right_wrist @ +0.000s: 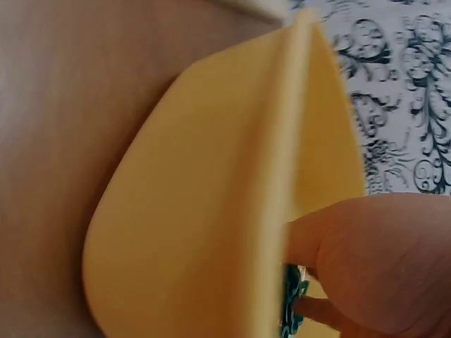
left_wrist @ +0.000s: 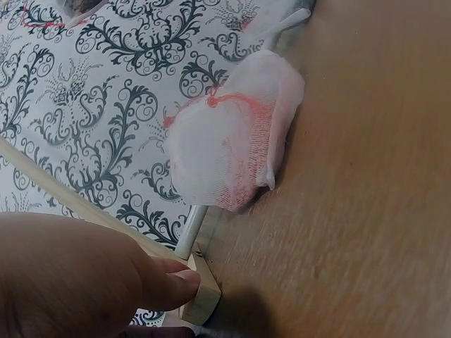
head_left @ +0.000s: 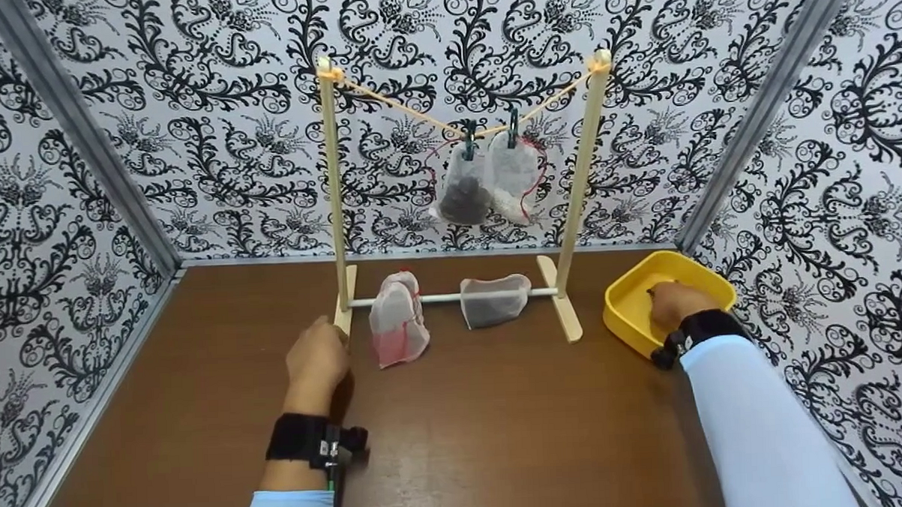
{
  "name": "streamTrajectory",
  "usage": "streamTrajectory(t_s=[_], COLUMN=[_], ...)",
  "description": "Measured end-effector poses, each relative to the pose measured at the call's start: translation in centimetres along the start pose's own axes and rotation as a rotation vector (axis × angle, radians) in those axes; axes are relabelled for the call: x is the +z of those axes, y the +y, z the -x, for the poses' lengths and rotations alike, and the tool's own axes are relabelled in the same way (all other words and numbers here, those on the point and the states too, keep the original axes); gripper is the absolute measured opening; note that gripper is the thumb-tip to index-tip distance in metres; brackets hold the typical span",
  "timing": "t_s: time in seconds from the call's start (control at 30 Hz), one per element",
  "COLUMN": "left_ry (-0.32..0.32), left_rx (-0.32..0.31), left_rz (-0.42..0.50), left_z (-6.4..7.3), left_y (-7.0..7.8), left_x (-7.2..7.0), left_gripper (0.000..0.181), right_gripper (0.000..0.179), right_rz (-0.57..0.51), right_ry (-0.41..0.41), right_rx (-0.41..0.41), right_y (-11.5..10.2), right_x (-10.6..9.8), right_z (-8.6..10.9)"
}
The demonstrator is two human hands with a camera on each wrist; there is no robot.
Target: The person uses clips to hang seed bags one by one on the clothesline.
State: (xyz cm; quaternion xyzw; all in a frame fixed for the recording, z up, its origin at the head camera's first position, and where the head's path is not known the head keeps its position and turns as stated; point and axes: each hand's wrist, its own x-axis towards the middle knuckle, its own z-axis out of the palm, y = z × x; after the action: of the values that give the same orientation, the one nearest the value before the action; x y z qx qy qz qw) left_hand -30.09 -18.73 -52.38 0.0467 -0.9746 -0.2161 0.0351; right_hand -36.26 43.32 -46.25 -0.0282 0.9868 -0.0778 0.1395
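My left hand (head_left: 318,359) is at the left foot of a wooden stand (head_left: 334,190). In the left wrist view, its thumb and fingers pinch the wooden foot (left_wrist: 204,296). My right hand (head_left: 678,305) reaches inside a yellow bin (head_left: 624,326). There its fingers pinch a dark green clip (right_wrist: 289,303), partly hidden behind the bin's wall in the right wrist view. Across the stand's low white bar lie a white and pink mesh pouch (head_left: 395,323) and a greyish mesh pouch (head_left: 494,303).
Between the stand's posts sags an orange cord (head_left: 401,105). From it two dark green clips hold a pouch with dark contents (head_left: 464,197) and a whitish pouch (head_left: 514,172). Patterned walls (head_left: 252,140) enclose the brown table (head_left: 487,417) at the back and sides.
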Motion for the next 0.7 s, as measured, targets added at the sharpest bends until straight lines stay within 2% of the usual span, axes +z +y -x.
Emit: streamTrajectory(t_s=[0.27,0.5,0.63,0.7], left_ry=[0.037,0.025,0.012,0.009], left_rx=[-0.007,-0.010,-0.007,-0.005], left_rz=[0.026,0.038,0.042,0.042], left_z=[-0.1,-0.1,0.0,0.1], left_y=[0.0,-0.2,-0.3,-0.3], left_x=[0.1,0.2,0.1,0.1], left_gripper=[0.016,0.019,0.020,0.019], right_gripper=[0.027,0.031,0.011,0.030], right_rz=[0.022,0.002,-0.096,-0.177], right_ry=[0.085,0.097,0.161,0.201], right_rx=[-0.008,-0.028,0.008,0.036], right_y=[-1.5,-1.3,-1.1,-1.2], right_x=[0.3,0.8,0.9,0.7], right_z=[-0.5,-1.0,-1.1,-1.1])
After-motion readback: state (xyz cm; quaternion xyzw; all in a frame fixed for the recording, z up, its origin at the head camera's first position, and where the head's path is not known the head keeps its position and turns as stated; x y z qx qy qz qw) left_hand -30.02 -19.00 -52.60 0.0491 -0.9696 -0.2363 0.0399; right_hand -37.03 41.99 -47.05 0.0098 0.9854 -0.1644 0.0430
